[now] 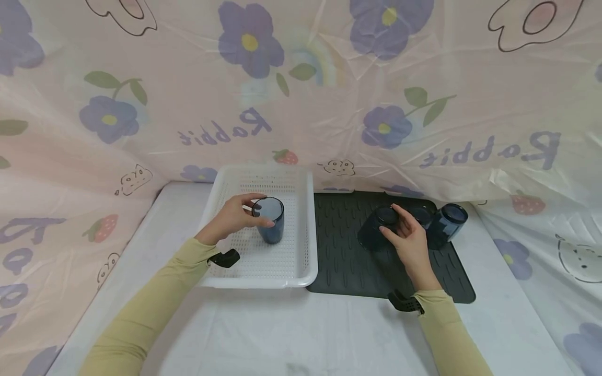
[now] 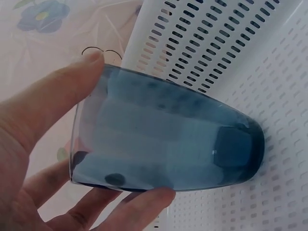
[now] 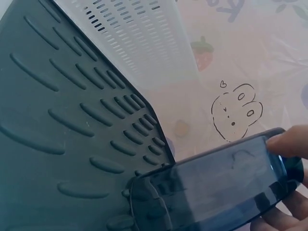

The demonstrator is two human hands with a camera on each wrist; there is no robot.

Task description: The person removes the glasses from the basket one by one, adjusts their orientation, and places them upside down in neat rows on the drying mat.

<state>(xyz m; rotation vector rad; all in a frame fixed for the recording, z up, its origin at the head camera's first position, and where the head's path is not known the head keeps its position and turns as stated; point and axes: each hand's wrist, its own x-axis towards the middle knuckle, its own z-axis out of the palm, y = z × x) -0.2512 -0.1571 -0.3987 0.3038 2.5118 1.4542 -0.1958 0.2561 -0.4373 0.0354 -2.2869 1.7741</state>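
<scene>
A blue glass tumbler (image 1: 273, 230) is upright over the white perforated basket (image 1: 308, 250). My left hand (image 1: 235, 215) grips it near the rim, thumb on one side and fingers on the other. In the left wrist view, the tumbler (image 2: 168, 130) is see-through and its thick base is toward the basket floor. On the right, an upside-down dark blue tumbler (image 1: 371, 232) is at the dark drying mat (image 1: 343, 266). My right hand (image 1: 410, 243) holds this tumbler (image 3: 216, 187) by its base end, with its mouth against the ridged mat in the right wrist view.
Two more upside-down tumblers stand beyond and beside my right hand, the nearer-right tumbler (image 1: 447, 225) and one partly hidden (image 1: 421, 215). Basket and mat sit side by side on a white-covered table (image 1: 263, 329). A patterned plastic curtain (image 1: 320, 120) hangs behind and at both sides.
</scene>
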